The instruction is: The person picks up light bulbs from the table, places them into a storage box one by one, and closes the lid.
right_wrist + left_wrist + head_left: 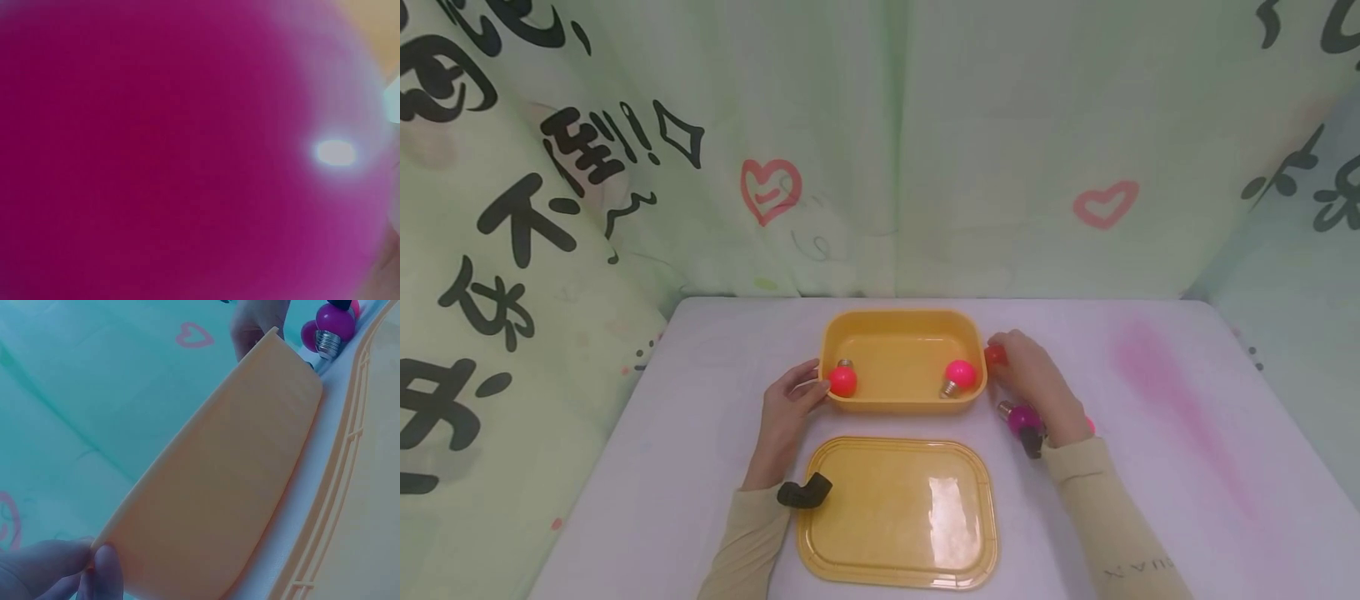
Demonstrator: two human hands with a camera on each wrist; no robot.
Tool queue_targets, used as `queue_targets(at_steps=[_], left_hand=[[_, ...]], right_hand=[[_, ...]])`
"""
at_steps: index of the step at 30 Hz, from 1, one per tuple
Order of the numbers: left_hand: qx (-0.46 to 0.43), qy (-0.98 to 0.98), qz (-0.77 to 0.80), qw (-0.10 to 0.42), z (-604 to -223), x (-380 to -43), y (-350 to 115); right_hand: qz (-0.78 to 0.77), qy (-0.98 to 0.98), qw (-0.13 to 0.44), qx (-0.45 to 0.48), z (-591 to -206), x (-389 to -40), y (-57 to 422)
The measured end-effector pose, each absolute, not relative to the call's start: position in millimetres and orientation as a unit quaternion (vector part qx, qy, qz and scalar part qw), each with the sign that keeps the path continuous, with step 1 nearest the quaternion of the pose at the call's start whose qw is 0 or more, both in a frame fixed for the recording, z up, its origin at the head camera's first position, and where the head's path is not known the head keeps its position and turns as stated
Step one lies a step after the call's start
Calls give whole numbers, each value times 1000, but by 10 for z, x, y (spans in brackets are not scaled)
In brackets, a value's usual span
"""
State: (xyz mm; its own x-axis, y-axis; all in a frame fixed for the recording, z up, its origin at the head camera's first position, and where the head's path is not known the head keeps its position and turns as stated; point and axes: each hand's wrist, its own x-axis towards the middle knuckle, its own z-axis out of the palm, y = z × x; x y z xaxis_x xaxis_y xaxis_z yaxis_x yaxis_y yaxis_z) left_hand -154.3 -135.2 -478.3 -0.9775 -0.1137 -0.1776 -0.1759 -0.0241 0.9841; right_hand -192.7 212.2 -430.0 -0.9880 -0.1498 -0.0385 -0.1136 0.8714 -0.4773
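My left hand (pixel 784 421) pinches the left rim of an orange-yellow plastic box (pixel 898 406), thumb on the near side, as the left wrist view shows. Inside the box lie a red light bulb (pixel 843 382) at the left and a pink light bulb (pixel 960 374) at the right, both with metal screw bases. Just outside the right rim, my right hand (pixel 1033 375) holds another red light bulb (pixel 996 355) at its fingertips. Below that hand is a purple light bulb (pixel 1024 419), which fills most of the right wrist view.
A matching yellow lid (pixel 898 517) lies flat on the white table (pixel 647 500) in front of the box. Part of another pink bulb (pixel 1091 426) shows behind the right wrist. A printed curtain (pixel 940 150) stands along the table's back edge.
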Motion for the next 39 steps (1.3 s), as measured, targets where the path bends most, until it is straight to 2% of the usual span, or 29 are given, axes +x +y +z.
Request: queue_targets(at_steps=[12, 39], left_hand=[[-103, 698, 709, 24, -4767, -1529, -1352], [-95, 692, 715, 16, -4803, -1550, -1354]], right_hand=[[-273, 959, 24, -68, -4252, -1917, 2160], [-286, 952, -18, -104, -3847, -1796, 2018]])
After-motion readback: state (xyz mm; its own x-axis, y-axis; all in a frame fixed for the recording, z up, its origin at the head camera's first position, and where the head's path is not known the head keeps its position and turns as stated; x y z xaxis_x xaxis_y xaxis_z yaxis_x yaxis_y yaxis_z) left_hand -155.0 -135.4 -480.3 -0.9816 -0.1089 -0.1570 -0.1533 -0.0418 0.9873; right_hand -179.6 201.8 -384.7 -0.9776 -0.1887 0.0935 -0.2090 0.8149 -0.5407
